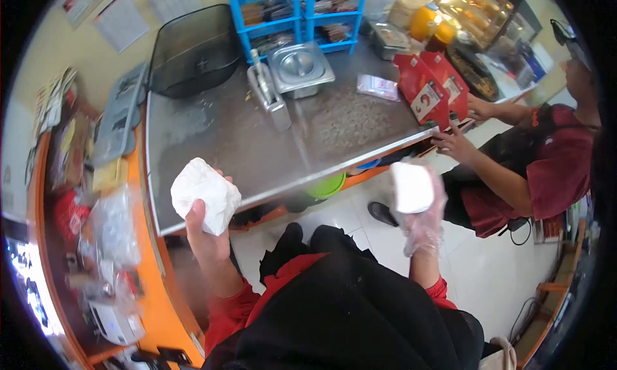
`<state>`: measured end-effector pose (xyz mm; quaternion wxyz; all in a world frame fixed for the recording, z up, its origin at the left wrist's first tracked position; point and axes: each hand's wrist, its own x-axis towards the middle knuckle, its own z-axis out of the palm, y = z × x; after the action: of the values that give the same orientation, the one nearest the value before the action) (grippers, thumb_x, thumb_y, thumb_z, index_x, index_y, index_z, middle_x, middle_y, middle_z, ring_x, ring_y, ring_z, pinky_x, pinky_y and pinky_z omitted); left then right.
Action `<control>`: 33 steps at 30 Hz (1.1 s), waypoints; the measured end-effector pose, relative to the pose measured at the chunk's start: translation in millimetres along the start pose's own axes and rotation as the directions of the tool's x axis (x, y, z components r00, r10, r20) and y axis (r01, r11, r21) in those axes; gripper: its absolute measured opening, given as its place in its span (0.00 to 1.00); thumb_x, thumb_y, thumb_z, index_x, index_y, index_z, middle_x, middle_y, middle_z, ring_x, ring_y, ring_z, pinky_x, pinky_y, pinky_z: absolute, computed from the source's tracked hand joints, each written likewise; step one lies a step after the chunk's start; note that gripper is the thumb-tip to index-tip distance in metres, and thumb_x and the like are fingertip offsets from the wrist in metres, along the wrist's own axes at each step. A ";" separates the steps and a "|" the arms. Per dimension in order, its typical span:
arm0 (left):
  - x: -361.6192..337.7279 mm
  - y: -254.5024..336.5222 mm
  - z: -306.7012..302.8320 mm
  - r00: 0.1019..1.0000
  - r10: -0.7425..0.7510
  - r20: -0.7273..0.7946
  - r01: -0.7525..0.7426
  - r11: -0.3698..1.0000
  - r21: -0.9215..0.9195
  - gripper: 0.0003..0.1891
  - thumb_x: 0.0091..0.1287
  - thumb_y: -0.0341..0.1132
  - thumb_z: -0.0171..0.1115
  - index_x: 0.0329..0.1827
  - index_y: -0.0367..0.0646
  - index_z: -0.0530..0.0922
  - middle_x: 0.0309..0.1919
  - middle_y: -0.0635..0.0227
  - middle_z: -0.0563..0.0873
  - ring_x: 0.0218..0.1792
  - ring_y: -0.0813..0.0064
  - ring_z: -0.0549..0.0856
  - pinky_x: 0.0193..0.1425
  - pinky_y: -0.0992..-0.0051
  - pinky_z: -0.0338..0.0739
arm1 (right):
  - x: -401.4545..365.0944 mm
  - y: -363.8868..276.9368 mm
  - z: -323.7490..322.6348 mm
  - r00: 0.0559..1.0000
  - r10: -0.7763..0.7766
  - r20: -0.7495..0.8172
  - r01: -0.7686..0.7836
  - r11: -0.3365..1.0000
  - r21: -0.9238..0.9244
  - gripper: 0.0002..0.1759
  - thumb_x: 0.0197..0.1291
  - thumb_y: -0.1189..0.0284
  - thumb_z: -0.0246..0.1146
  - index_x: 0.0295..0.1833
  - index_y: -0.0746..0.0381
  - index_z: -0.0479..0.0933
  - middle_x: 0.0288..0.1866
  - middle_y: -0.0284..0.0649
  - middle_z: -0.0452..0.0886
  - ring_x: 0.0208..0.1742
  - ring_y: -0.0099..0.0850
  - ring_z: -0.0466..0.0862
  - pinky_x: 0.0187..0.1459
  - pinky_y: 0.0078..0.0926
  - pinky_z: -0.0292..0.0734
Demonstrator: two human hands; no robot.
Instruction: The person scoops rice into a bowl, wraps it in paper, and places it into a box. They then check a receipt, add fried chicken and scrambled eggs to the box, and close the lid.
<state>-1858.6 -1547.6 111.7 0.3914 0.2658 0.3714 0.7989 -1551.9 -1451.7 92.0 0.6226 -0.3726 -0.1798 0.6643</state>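
At about nine o'clock in our view, our bare left hand (211, 238) gripped a rough white lump (202, 191), the thumb across its front and the fingers mostly hidden behind. At three o'clock, our right hand (427, 222), in a clear plastic glove, was curled around a smoother white block (413, 188); its fingers were partly hidden too. On the worktop (257, 148), a lidded metal tub (301, 71) sat at twelve o'clock, in front of blue racks (299, 23), and a dark basket (196, 52) at eleven. At two o'clock we saw red cartons (427, 94), with a co-worker (556, 177) reaching to them.
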 end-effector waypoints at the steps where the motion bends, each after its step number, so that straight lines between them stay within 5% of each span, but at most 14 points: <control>1: 15.0 -2.1 3.3 1.000 -0.003 0.025 0.003 1.000 -0.003 0.33 0.58 0.42 0.58 0.64 0.34 0.61 0.53 0.50 0.74 0.52 0.57 0.77 0.59 0.62 0.70 | 10.2 -15.4 0.0 0.998 -0.068 0.000 0.068 0.993 0.099 0.21 0.61 0.59 0.56 0.53 0.62 0.71 0.49 0.41 0.79 0.47 0.33 0.80 0.48 0.30 0.78; 4: 61.3 -9.6 21.5 0.993 0.035 0.116 -0.035 0.999 -0.004 0.33 0.57 0.42 0.58 0.64 0.34 0.61 0.52 0.50 0.75 0.52 0.56 0.77 0.59 0.62 0.71 | 36.5 -76.5 9.3 0.960 -0.253 0.122 0.222 0.949 0.222 0.19 0.61 0.60 0.55 0.54 0.60 0.72 0.49 0.41 0.78 0.49 0.37 0.80 0.45 0.34 0.81; 6: 90.9 -16.1 46.6 0.985 0.072 0.157 -0.075 0.997 0.013 0.35 0.56 0.43 0.59 0.65 0.34 0.60 0.53 0.49 0.74 0.53 0.56 0.76 0.59 0.61 0.70 | 62.6 -118.4 2.9 0.883 -0.467 -0.052 0.468 0.868 0.163 0.20 0.62 0.62 0.54 0.56 0.59 0.71 0.51 0.44 0.77 0.51 0.40 0.78 0.46 0.40 0.80; 9: 135.6 -33.6 97.9 0.936 0.173 0.305 -0.174 0.984 -0.024 0.39 0.55 0.45 0.60 0.66 0.32 0.58 0.55 0.45 0.72 0.54 0.52 0.75 0.60 0.59 0.69 | 122.8 -190.5 -27.4 0.711 -0.624 0.323 0.599 0.779 0.185 0.20 0.62 0.64 0.55 0.57 0.61 0.68 0.55 0.48 0.74 0.56 0.45 0.75 0.50 0.47 0.78; 12: 170.2 -63.9 169.2 0.883 0.247 0.398 -0.256 0.966 -0.032 0.43 0.53 0.43 0.60 0.67 0.29 0.53 0.60 0.39 0.67 0.59 0.46 0.71 0.65 0.55 0.64 | 188.4 -243.0 -38.0 0.515 -0.819 0.254 0.849 0.446 -0.283 0.18 0.61 0.65 0.56 0.53 0.63 0.70 0.51 0.44 0.75 0.54 0.36 0.76 0.52 0.33 0.75; 13: 177.5 -76.3 205.3 0.862 0.235 0.449 -0.248 0.968 -0.031 0.40 0.51 0.41 0.62 0.65 0.27 0.58 0.53 0.46 0.74 0.52 0.56 0.78 0.57 0.64 0.73 | 215.4 -257.3 -43.0 0.497 -0.834 0.239 0.830 0.377 -0.411 0.18 0.60 0.65 0.56 0.52 0.63 0.71 0.49 0.43 0.75 0.53 0.33 0.76 0.53 0.28 0.74; 15: 193.1 -104.4 276.3 0.805 0.122 0.581 -0.264 0.950 0.166 0.38 0.48 0.38 0.68 0.63 0.36 0.63 0.50 0.58 0.77 0.50 0.67 0.79 0.54 0.69 0.73 | 274.0 -286.9 -57.0 0.567 -0.768 0.298 0.768 0.362 -0.528 0.17 0.61 0.65 0.55 0.52 0.63 0.72 0.47 0.41 0.77 0.49 0.31 0.77 0.51 0.27 0.73; 16: 205.0 -121.1 319.9 0.697 0.136 0.704 -0.430 0.865 0.258 0.37 0.46 0.37 0.72 0.60 0.42 0.66 0.47 0.64 0.77 0.47 0.70 0.79 0.52 0.70 0.73 | 298.1 -295.8 -63.4 0.732 -0.636 0.245 0.681 0.686 -0.256 0.16 0.62 0.65 0.55 0.52 0.62 0.72 0.46 0.39 0.77 0.47 0.30 0.77 0.50 0.27 0.73; 18: 227.4 -176.1 390.9 0.403 -0.024 0.915 -0.655 0.690 0.307 0.32 0.47 0.40 0.72 0.55 0.40 0.68 0.43 0.60 0.79 0.45 0.69 0.79 0.48 0.71 0.74 | 337.8 -295.6 -68.8 0.766 -0.580 0.278 0.594 0.474 -0.649 0.12 0.57 0.65 0.59 0.42 0.61 0.77 0.44 0.37 0.78 0.45 0.24 0.76 0.47 0.23 0.71; 20: 240.4 -256.5 440.0 0.244 -0.246 0.938 -0.724 0.598 0.345 0.30 0.48 0.39 0.68 0.53 0.38 0.67 0.44 0.54 0.76 0.46 0.58 0.78 0.51 0.66 0.71 | 396.1 -292.2 -103.1 0.824 -0.335 0.456 0.560 0.363 -0.745 0.08 0.53 0.69 0.62 0.37 0.61 0.78 0.38 0.33 0.79 0.39 0.22 0.77 0.43 0.21 0.73; 21: 247.1 -310.3 448.3 0.164 -0.190 0.968 -0.800 0.548 0.244 0.31 0.46 0.39 0.67 0.53 0.35 0.66 0.43 0.50 0.76 0.47 0.53 0.76 0.52 0.63 0.71 | 411.4 -280.9 -107.2 0.844 -0.200 0.498 0.520 0.530 -0.670 0.09 0.51 0.68 0.64 0.36 0.61 0.78 0.36 0.31 0.79 0.35 0.21 0.77 0.40 0.20 0.73; 24: 246.1 -409.0 458.3 0.073 -0.669 0.740 -0.867 0.324 0.379 0.40 0.39 0.41 0.72 0.55 0.31 0.63 0.46 0.44 0.74 0.49 0.48 0.76 0.53 0.60 0.71 | 466.5 -249.8 -141.7 0.908 0.124 0.401 0.378 0.175 -0.909 0.10 0.51 0.65 0.67 0.33 0.60 0.78 0.35 0.33 0.78 0.37 0.20 0.76 0.39 0.19 0.72; 26: 235.3 -436.9 455.5 0.006 -0.829 0.559 -0.927 0.205 0.314 0.44 0.38 0.40 0.72 0.59 0.33 0.59 0.49 0.47 0.74 0.50 0.52 0.77 0.52 0.55 0.71 | 476.5 -227.5 -155.4 0.793 0.133 0.595 0.520 0.361 -0.774 0.10 0.51 0.66 0.66 0.33 0.61 0.78 0.34 0.33 0.78 0.37 0.23 0.75 0.41 0.22 0.72; 33: 192.7 -512.2 436.3 -0.119 -0.992 0.051 -0.928 0.130 0.348 0.56 0.39 0.36 0.73 0.68 0.30 0.45 0.56 0.49 0.68 0.56 0.54 0.71 0.57 0.57 0.68 | 491.3 -190.2 -194.6 0.882 0.272 0.386 0.247 0.429 -0.869 0.11 0.53 0.67 0.64 0.37 0.63 0.77 0.38 0.36 0.79 0.41 0.27 0.76 0.46 0.25 0.71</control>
<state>-1433.7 -1007.0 -18.6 0.2477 0.8379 0.3109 -0.3740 -1254.2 -992.8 -35.5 0.2561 -0.4740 -0.6490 0.5372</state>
